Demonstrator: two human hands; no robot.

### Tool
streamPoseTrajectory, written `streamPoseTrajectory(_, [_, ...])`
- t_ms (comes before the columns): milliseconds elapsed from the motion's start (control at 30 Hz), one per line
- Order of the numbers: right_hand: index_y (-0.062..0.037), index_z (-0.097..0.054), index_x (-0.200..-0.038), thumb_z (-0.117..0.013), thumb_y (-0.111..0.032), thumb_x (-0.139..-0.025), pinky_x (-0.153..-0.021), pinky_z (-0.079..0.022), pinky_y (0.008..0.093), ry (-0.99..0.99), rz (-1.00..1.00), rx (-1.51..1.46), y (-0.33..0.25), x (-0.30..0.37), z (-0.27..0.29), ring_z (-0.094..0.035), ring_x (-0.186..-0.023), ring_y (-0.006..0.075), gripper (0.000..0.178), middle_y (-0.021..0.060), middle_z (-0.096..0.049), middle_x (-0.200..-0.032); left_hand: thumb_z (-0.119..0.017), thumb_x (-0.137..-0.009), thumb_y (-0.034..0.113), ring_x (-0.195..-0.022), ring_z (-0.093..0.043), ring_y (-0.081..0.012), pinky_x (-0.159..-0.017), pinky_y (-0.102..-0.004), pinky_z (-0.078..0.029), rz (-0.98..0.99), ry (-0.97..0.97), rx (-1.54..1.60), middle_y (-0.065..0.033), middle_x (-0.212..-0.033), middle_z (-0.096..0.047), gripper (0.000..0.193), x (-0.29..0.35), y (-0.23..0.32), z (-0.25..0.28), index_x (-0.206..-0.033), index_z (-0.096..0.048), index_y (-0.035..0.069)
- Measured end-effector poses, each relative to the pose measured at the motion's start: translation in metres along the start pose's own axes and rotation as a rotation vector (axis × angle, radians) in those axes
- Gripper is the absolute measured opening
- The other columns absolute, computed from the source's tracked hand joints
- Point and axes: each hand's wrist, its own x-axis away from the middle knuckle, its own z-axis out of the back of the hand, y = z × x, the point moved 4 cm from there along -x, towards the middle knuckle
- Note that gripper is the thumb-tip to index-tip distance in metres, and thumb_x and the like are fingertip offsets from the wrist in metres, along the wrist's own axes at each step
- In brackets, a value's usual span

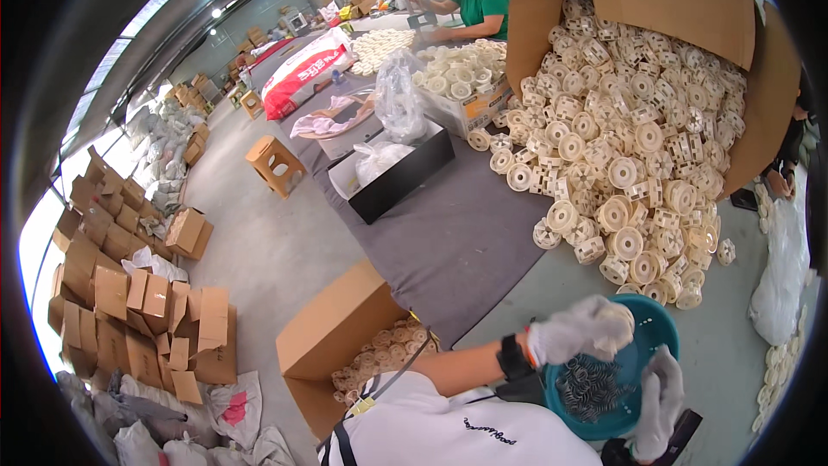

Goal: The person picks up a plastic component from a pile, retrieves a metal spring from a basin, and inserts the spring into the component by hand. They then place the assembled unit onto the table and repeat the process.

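Note:
My left hand (580,330), in a white knit glove with a black band at the wrist, is closed over the far left rim of a teal basin (670,319). In its fingers is a cream plastic wheel-shaped part (617,334), partly hidden and blurred. Dark metal coil springs (593,387) lie heaped in the basin. At the basin's right side, my gloved right hand (661,399) has its fingers drawn together, pointing away from me. Whatever they hold, if anything, is too small to make out.
Beyond the basin, cream wheel-shaped parts (625,173) spill from a tipped carton (673,0). An open carton (332,315) of similar parts stands left of me. A black tray (405,177) holds plastic bags. Across the table sits a person in green (483,5).

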Motion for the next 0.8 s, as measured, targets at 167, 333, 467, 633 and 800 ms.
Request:
streamPoseTrajectory(167, [0.0073, -0.052, -0.136, -0.048, 0.008, -0.093, -0.105, -0.042, 0.0317, -0.097, 0.186, 0.145, -0.002, -0.013, -0.046, -0.058, -0.118, 0.0204, 0.043, 0.0136, -0.058, -0.128, -0.072, -0.094, 0.029, -0.087, -0.062, -0.0085, -0.074, -0.0254, -0.055, 0.055, -0.011, -0.172, -0.0032, -0.104, -0.062, 0.041, 0.000, -0.051, -0.005, -0.119, -0.053, 0.004])
streamPoseTrajectory(333, [0.0067, -0.055, -0.131, -0.048, 0.011, -0.090, -0.103, -0.044, 0.0315, -0.044, 0.135, 0.107, 0.020, -0.004, -0.044, -0.059, -0.115, 0.0205, 0.042, 0.0135, -0.059, -0.124, -0.070, -0.092, 0.026, -0.093, -0.065, -0.0249, -0.086, -0.0358, -0.049, -0.115, 0.076, -0.822, -0.0101, -0.101, -0.066, 0.032, 0.013, -0.041, -0.013, -0.115, -0.056, 0.009])
streamPoseTrajectory(467, [0.0055, -0.058, -0.125, -0.052, 0.010, -0.089, -0.098, -0.046, 0.0295, 0.107, 0.266, 0.283, 0.016, 0.004, -0.051, -0.059, -0.109, 0.0183, 0.036, 0.0129, -0.060, -0.114, -0.068, -0.093, 0.023, -0.097, -0.065, -0.0257, -0.086, -0.0342, -0.049, -0.268, 0.115, -0.979, -0.0105, -0.101, -0.067, 0.029, 0.011, -0.051, -0.016, -0.115, -0.056, 0.010])
streamPoseTrajectory(633, [0.0035, -0.056, -0.128, -0.053, 0.008, -0.090, -0.095, -0.046, 0.0280, 0.017, 0.019, 0.301, 0.031, 0.010, -0.044, -0.059, -0.108, 0.0178, 0.038, 0.0125, -0.059, -0.113, -0.069, -0.091, 0.023, -0.098, -0.066, -0.0264, -0.086, -0.0339, -0.049, -0.120, 0.159, -0.895, -0.0100, -0.102, -0.066, 0.031, 0.011, -0.054, -0.020, -0.116, -0.055, 0.012])
streamPoseTrajectory(800, [0.0046, -0.044, -0.142, -0.052, -0.007, -0.099, -0.087, -0.050, 0.0269, 0.126, -0.053, -0.219, 0.053, 0.017, -0.041, -0.062, -0.108, 0.0169, 0.045, 0.0114, -0.062, -0.122, -0.068, -0.095, 0.027, -0.099, -0.065, -0.0221, -0.087, -0.0349, -0.050, -0.032, -0.006, -0.707, -0.0093, -0.106, -0.066, 0.031, 0.006, -0.052, -0.022, -0.114, -0.055, 0.007])
